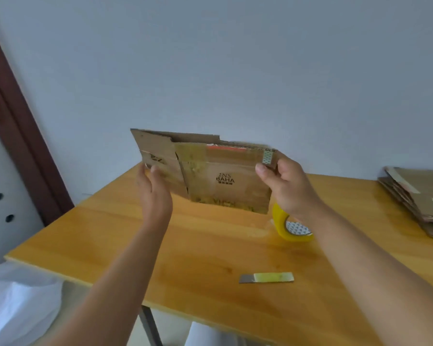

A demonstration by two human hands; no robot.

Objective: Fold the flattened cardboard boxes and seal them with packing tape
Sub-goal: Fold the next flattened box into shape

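Hands (284, 186) (153, 193) hold flattened box (225, 178) upright — left grip perhaps loose.

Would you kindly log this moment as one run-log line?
flattened box upright above table | right hand pinches its edge | left hand open beside it | tape roll on table

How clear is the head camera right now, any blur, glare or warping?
Head view: the cardboard box and both hands are slightly motion-blurred; soft glare on the table beside the tape roll; wide-angle warping bends the door frame at the left edge.
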